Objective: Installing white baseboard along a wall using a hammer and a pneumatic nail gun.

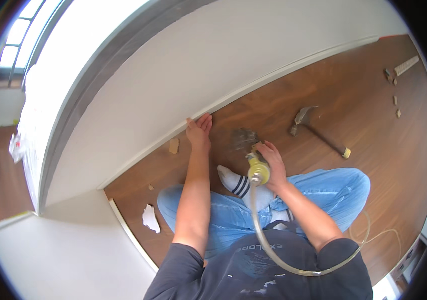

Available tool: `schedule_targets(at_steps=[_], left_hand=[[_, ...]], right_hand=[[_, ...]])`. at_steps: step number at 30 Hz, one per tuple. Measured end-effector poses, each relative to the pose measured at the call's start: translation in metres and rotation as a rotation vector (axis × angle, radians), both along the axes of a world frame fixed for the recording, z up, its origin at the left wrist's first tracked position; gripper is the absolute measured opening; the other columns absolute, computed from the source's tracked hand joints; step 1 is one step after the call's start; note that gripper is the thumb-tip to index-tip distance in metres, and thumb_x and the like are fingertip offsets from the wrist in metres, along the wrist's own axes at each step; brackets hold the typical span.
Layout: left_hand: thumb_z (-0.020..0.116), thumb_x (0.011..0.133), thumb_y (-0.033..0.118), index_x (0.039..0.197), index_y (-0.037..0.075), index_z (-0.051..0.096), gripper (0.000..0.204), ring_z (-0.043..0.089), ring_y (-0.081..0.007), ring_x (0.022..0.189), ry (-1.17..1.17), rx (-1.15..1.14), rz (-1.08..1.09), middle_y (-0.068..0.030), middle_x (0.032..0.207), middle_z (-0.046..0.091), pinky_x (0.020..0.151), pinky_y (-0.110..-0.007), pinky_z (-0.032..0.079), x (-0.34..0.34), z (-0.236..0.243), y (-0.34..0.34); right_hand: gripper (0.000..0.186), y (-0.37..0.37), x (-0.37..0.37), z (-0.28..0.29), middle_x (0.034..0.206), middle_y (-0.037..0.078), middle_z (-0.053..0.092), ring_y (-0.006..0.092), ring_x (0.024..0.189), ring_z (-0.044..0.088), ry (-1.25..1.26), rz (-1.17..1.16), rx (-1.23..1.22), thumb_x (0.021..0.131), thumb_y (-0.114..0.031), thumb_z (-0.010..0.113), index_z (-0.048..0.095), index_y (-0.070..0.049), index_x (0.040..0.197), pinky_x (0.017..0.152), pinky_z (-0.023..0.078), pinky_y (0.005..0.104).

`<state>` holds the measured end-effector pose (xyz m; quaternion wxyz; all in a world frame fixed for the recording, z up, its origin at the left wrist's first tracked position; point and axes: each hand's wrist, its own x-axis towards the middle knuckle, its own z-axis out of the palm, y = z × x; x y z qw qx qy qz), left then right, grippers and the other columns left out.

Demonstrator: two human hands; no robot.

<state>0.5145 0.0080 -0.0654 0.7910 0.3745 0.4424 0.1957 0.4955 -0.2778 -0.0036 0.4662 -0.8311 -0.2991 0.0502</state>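
My right hand (272,164) is closed around a yellow air nail gun (257,169). A clear hose (256,220) runs from its back end, loops across my lap and goes off to the right. The grey front part of the gun is smeared by motion, so its contact with the floor cannot be made out. Further up, my left hand (200,131) lies with fingers stretched against the white baseboard (246,94) at the foot of the wall. Nothing is gripped in it. A small tan wood piece (174,146) lies beside my left wrist.
To the right, a claw hammer (321,134) rests on the brown wood floor (373,140). Small scraps (398,113) and a pale strip (406,66) lie at the far right. A torn white piece (150,219) is left of my crossed legs, near another wall.
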Motion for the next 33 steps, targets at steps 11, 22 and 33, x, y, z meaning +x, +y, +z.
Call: schedule_targets(at_steps=[11,22,33], left_hand=[[0.052,0.107,0.019,0.098,0.012,0.057,0.013,0.049,-0.0097,0.064,-0.309,-0.123,0.301,0.0039,0.076,0.054,0.064,-0.026,0.045,-0.112,0.055,0.093],[0.055,0.104,0.02,0.129,0.002,0.055,0.031,0.062,-0.0195,0.104,0.528,0.948,-0.263,-0.013,0.112,0.067,0.09,-0.036,0.051,-0.359,-0.073,0.131],[0.047,0.103,0.024,0.135,0.004,0.059,0.04,0.045,-0.034,0.137,0.726,1.596,-0.419,-0.0147,0.148,0.05,0.115,-0.045,0.036,-0.38,-0.099,0.093]], right_hand=[[0.062,-0.116,-0.06,0.06,0.143,0.019,0.052,0.0344,0.136,0.048,0.125,-0.174,0.066,0.088,-0.01,0.072,0.046,0.002,0.144,0.114,0.038,0.0436],[0.065,-0.272,-0.096,0.217,0.154,0.015,0.043,0.0313,0.14,0.044,-0.021,-0.533,0.582,0.098,-0.021,0.06,0.034,-0.004,0.155,0.115,0.04,0.0456],[0.04,-0.387,-0.033,0.333,0.119,0.006,0.068,0.0195,0.099,0.067,0.171,-0.697,0.879,0.099,-0.032,0.063,0.06,-0.007,0.13,0.082,0.056,0.0349]])
